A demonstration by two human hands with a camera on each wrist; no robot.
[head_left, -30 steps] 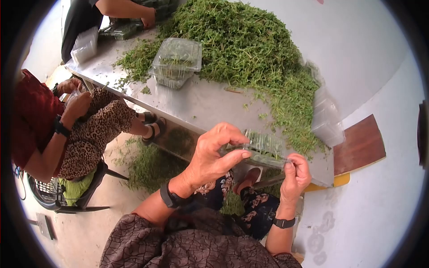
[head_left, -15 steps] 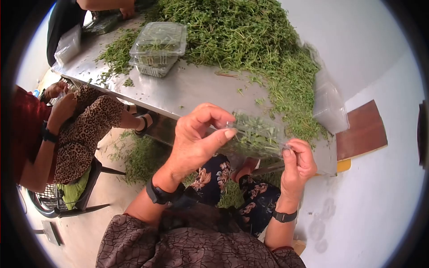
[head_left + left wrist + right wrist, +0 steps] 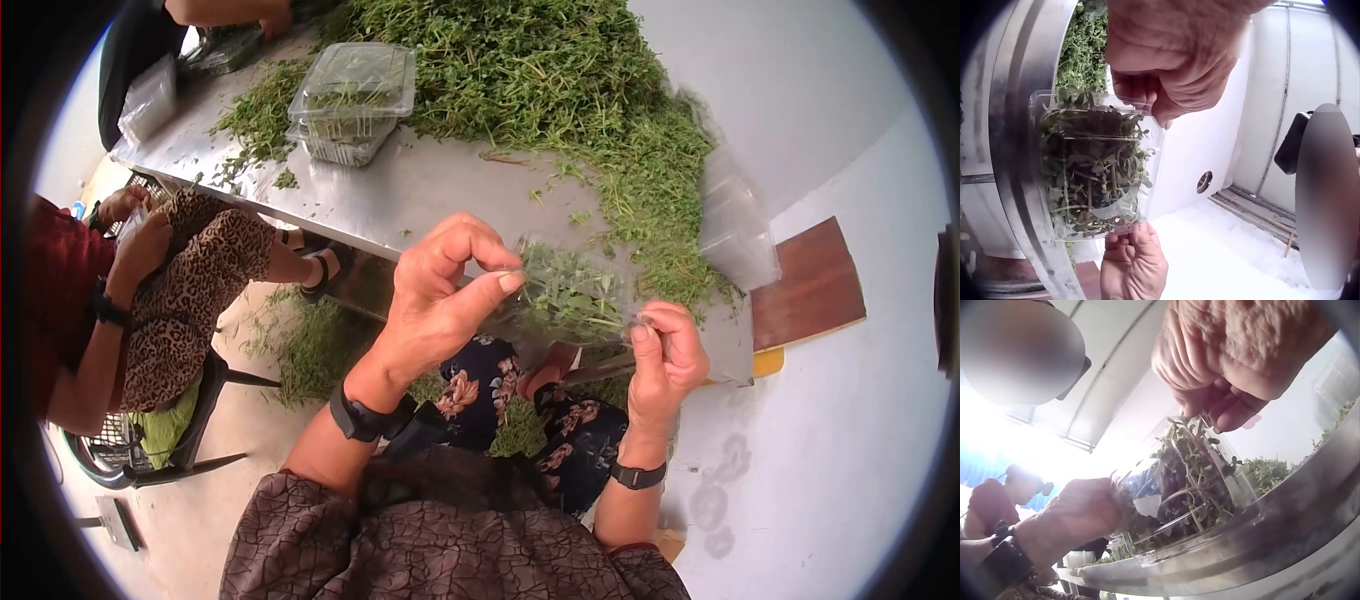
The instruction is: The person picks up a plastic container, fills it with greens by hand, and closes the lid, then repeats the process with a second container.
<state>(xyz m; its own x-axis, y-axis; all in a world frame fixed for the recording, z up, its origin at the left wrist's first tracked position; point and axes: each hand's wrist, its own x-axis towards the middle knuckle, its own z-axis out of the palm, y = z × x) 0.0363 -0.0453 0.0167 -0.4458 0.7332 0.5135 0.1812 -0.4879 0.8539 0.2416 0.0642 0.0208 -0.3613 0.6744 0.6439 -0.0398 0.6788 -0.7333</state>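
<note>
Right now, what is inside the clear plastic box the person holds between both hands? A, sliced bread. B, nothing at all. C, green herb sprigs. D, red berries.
C: the clear plastic box, gripped by the left hand and right hand, is packed with green herb sprigs.

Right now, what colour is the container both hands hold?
Clear plastic container, green herbs inside; left wrist view shows it best.

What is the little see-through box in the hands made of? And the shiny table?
The box looks like thin clear plastic: the green sprigs show right through its walls and it catches glossy highlights. The left hand and right hand pinch its opposite ends. The table looks like metal, probably stainless steel: grey, smooth, with a dull brushed shine.
</note>
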